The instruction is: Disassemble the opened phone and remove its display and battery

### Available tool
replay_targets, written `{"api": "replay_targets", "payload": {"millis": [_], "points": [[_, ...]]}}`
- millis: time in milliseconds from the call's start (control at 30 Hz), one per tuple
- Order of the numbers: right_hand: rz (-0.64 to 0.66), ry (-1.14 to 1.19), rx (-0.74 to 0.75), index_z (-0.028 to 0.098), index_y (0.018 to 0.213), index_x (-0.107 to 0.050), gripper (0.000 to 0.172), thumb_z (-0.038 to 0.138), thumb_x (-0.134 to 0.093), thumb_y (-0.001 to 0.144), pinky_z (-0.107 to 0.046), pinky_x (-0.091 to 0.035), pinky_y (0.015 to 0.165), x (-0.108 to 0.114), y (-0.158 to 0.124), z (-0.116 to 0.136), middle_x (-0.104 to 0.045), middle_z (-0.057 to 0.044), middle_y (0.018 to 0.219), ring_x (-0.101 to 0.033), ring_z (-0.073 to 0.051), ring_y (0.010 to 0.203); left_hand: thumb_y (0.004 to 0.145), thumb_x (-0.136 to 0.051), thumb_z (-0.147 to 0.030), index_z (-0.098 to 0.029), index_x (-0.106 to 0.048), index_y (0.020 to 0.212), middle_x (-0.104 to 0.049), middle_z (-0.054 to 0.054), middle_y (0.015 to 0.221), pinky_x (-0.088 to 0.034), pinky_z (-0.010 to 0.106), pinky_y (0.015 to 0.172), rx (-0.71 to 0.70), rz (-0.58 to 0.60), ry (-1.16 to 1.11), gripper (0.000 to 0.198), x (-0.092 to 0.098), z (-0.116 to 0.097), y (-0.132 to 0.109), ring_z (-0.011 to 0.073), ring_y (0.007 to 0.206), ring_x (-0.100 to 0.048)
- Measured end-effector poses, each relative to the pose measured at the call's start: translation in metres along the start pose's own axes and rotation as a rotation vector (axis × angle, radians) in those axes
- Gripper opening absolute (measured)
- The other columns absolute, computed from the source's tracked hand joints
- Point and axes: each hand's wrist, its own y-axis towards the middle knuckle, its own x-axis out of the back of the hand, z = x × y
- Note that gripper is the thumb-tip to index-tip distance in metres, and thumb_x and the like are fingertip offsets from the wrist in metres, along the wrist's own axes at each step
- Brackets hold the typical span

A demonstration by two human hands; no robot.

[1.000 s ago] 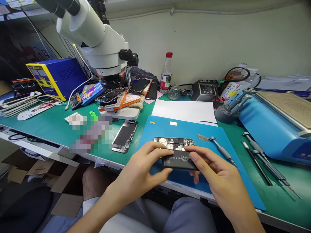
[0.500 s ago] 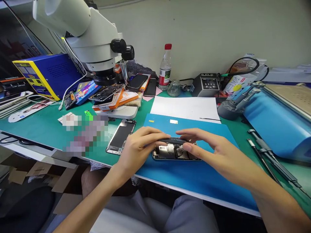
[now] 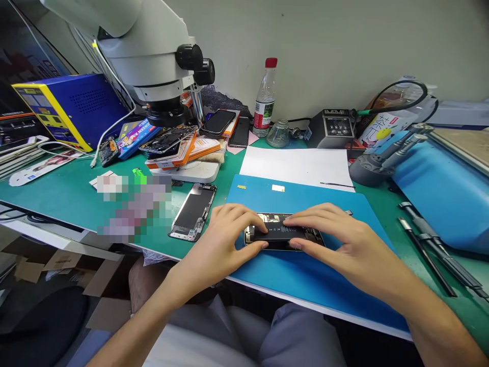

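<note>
On the blue mat (image 3: 267, 275) lies an opened phone (image 3: 250, 235), its inner parts showing. A black phone battery (image 3: 280, 229) with pale print now lies flat inside it. From the left, my left hand (image 3: 229, 232) has fingertips on the battery and its thumb along the near edge. My right hand (image 3: 336, 234) spans the battery's other end, fingers at the far side and thumb at the near side. Both hands are partly closed, and they cover the phone's ends. Left of the mat is a detached phone screen (image 3: 193, 211), inner side up.
A microscope (image 3: 153, 66) rises at the left over stacked boxes and phone parts (image 3: 183, 150). White paper (image 3: 294, 165), a bottle (image 3: 264, 102) and a glass jar (image 3: 278, 133) stand behind. Pen-like tools (image 3: 431, 260) lie at the right beside a blue roll (image 3: 443, 199).
The battery has gone from tilted up over the phone to lying flat in it. My fingers have come down onto it, and the view has shifted slightly.
</note>
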Motion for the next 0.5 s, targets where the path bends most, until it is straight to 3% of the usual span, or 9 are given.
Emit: {"api": "replay_targets", "payload": {"millis": [500], "points": [[0.085, -0.068, 0.031, 0.037, 0.128, -0.075, 0.039, 0.059, -0.067, 0.098, -0.049, -0.052, 0.106, 0.0024, 0.0004, -0.0052, -0.074, -0.003, 0.130, -0.063, -0.029, 0.126, 0.097, -0.078, -0.033, -0.030, -0.073, 0.108, -0.072, 0.001, 0.123, -0.034, 0.043, 0.111, 0.021, -0.019, 0.011, 0.013, -0.0028, 0.0036, -0.0029, 0.0243, 0.126, -0.060]]}}
